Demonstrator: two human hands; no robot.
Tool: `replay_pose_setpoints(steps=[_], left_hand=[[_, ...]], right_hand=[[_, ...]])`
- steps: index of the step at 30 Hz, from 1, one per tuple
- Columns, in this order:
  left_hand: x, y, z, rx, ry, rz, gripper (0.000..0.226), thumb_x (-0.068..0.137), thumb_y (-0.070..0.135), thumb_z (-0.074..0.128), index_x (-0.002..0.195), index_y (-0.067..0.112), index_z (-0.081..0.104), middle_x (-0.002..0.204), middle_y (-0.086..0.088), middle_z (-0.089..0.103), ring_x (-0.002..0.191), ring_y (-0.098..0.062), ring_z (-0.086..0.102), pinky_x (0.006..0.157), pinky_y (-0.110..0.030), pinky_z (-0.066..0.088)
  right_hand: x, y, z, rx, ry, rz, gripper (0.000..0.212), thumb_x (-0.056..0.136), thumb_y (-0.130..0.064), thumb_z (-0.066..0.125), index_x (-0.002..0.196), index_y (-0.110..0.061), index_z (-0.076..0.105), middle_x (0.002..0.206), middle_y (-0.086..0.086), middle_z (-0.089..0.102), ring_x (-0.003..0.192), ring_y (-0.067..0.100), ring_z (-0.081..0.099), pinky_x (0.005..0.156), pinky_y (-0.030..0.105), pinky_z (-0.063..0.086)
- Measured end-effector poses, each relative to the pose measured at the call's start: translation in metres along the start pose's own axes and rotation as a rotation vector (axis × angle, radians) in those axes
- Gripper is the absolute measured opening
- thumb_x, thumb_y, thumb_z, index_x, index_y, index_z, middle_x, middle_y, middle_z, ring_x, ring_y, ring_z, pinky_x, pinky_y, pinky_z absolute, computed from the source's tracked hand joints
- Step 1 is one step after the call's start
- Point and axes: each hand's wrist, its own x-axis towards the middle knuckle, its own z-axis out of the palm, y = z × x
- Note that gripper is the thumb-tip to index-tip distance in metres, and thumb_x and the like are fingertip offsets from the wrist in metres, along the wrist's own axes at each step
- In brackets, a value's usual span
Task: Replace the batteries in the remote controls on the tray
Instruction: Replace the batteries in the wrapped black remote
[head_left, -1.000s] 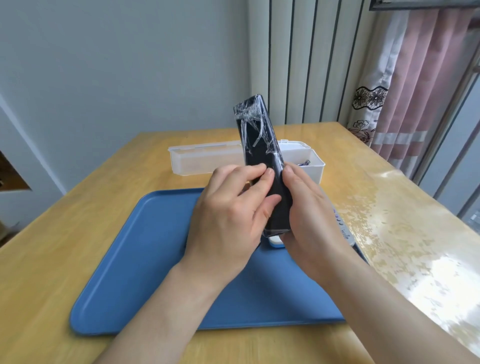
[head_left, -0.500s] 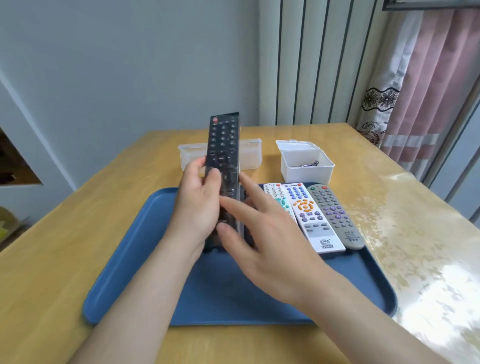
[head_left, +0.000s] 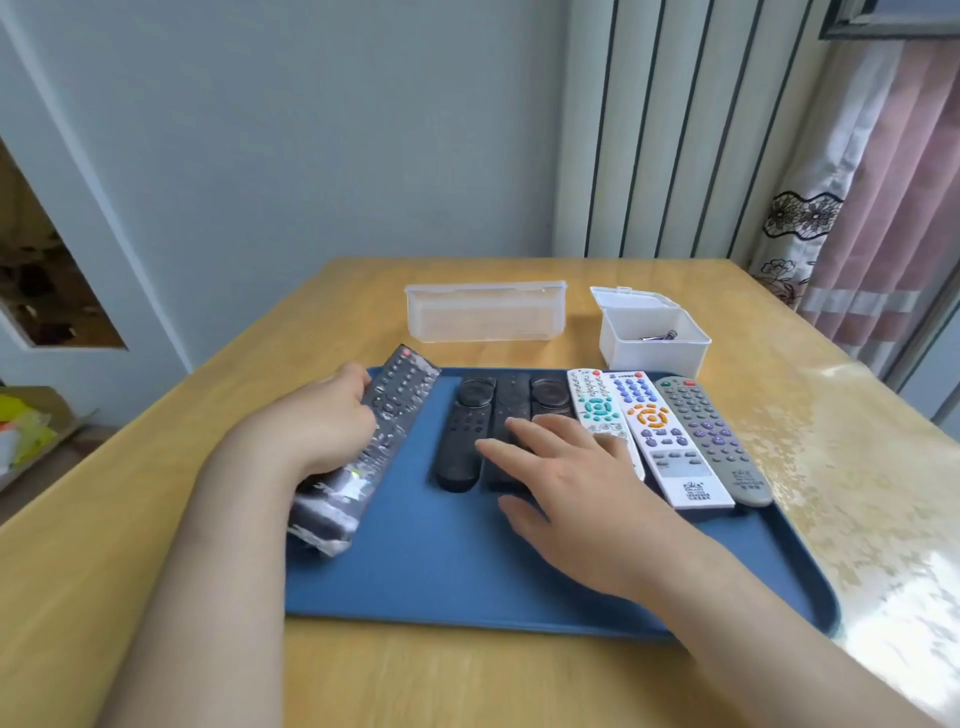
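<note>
Looking down on a wooden desk (head_left: 156, 519) that carries a blue tray (head_left: 467, 587). The left hand (head_left: 317, 431) holds a black remote in crinkled plastic wrap (head_left: 387, 421), buttons up; its grip is curled round the remote's left edge and middle. This remote lies slanted along the tray's left side, its far end near the tray's far left corner and its near end at the left rim; whether it rests on the tray cannot be told.

The right hand (head_left: 576, 499) is palm down with the grip spread, fingers straight, over the near ends of three black remotes (head_left: 462, 436) lying side by side on the tray; contact cannot be told. To their right, touching in a row, lie a white remote with teal buttons (head_left: 592, 402), a white remote with orange buttons (head_left: 660, 436) and a grey remote (head_left: 711, 436).

Beyond the tray stand a long clear box (head_left: 485, 312) and, to its right, a small white box (head_left: 652, 358) with its lid open, holding batteries (head_left: 660, 336).
</note>
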Motion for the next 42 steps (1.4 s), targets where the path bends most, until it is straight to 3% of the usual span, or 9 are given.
replay_pose_setpoints(steps=[8,12,19,23,27,30,32,38,42], left_hand=[[0.01,0.013,0.027,0.054,0.048,0.081,0.046,0.091,0.026,0.054,0.137,0.029,0.047,0.137,0.0,0.052,0.123,-0.021,0.049,0.095,-0.029,0.039],[0.017,0.015,0.02,0.089,0.196,0.115,0.037,0.092,0.027,0.051,0.128,0.031,0.056,0.132,0.005,0.056,0.119,-0.021,0.053,0.094,-0.03,0.043],[0.082,0.048,-0.019,-0.666,0.438,0.108,0.026,0.087,0.03,0.047,0.095,0.024,0.071,0.095,0.005,0.067,0.098,-0.024,0.06,0.088,-0.036,0.053],[0.128,0.048,-0.013,-0.824,0.323,-0.021,0.016,0.089,0.026,0.042,0.078,0.02,0.05,0.082,0.0,0.047,0.083,-0.022,0.044,0.077,-0.032,0.04],[0.146,0.047,-0.004,-1.071,0.024,-0.171,0.014,0.095,0.023,0.042,0.087,0.017,0.052,0.092,-0.006,0.057,0.087,-0.024,0.052,0.086,-0.034,0.041],[0.16,0.035,-0.004,-1.159,-0.104,-0.153,0.008,0.078,0.01,0.045,0.079,0.017,0.049,0.087,-0.008,0.058,0.079,-0.026,0.055,0.082,-0.036,0.046],[0.161,0.024,-0.004,-1.133,-0.122,-0.123,0.034,0.056,0.002,0.047,0.087,0.012,0.055,0.091,-0.004,0.059,0.087,-0.025,0.053,0.093,-0.034,0.042],[0.176,0.0,0.005,-1.121,-0.155,-0.014,0.048,0.05,-0.001,0.054,0.094,0.008,0.072,0.111,-0.005,0.065,0.124,-0.024,0.051,0.114,-0.04,0.029],[0.184,-0.011,0.002,-1.168,-0.251,0.049,0.057,0.079,-0.013,0.056,0.125,0.02,0.059,0.118,-0.003,0.066,0.115,-0.023,0.059,0.106,-0.039,0.04]], right_hand=[[0.006,-0.004,0.002,0.158,0.053,-0.134,0.03,0.102,-0.037,0.04,0.128,-0.031,0.055,0.135,-0.019,0.052,0.143,0.003,0.024,0.106,0.036,0.026],[0.014,0.008,-0.017,0.426,0.086,-0.053,0.022,0.097,-0.025,0.053,0.115,-0.027,0.066,0.092,-0.023,0.062,0.089,-0.001,0.054,0.083,0.021,0.043],[0.086,0.062,-0.069,0.992,0.235,0.439,0.027,0.097,-0.018,0.055,0.122,-0.013,0.063,0.114,0.003,0.065,0.107,0.018,0.061,0.1,0.035,0.049],[0.133,0.086,-0.074,1.161,0.238,0.648,0.019,0.101,-0.025,0.049,0.117,-0.016,0.054,0.13,0.021,0.055,0.123,0.034,0.052,0.106,0.044,0.044],[0.165,0.097,-0.055,1.174,0.188,0.726,0.038,0.101,-0.038,0.045,0.125,-0.008,0.048,0.116,0.01,0.051,0.114,0.03,0.053,0.104,0.044,0.044],[0.177,0.104,-0.037,0.881,0.181,0.702,0.055,0.102,-0.04,0.04,0.132,0.006,0.045,0.118,0.019,0.055,0.114,0.035,0.054,0.098,0.038,0.044],[0.176,0.104,-0.035,0.807,0.186,0.656,0.057,0.102,-0.042,0.039,0.127,0.009,0.047,0.116,0.022,0.06,0.108,0.036,0.057,0.093,0.041,0.046],[0.179,0.11,-0.034,1.023,0.05,0.642,0.066,0.098,-0.058,0.035,0.134,-0.003,0.045,0.116,0.017,0.06,0.094,0.032,0.065,0.075,0.042,0.059],[0.182,0.115,-0.045,1.226,-0.069,0.652,0.051,0.094,-0.068,0.03,0.123,-0.028,0.043,0.113,0.001,0.058,0.097,0.042,0.065,0.085,0.058,0.053]])
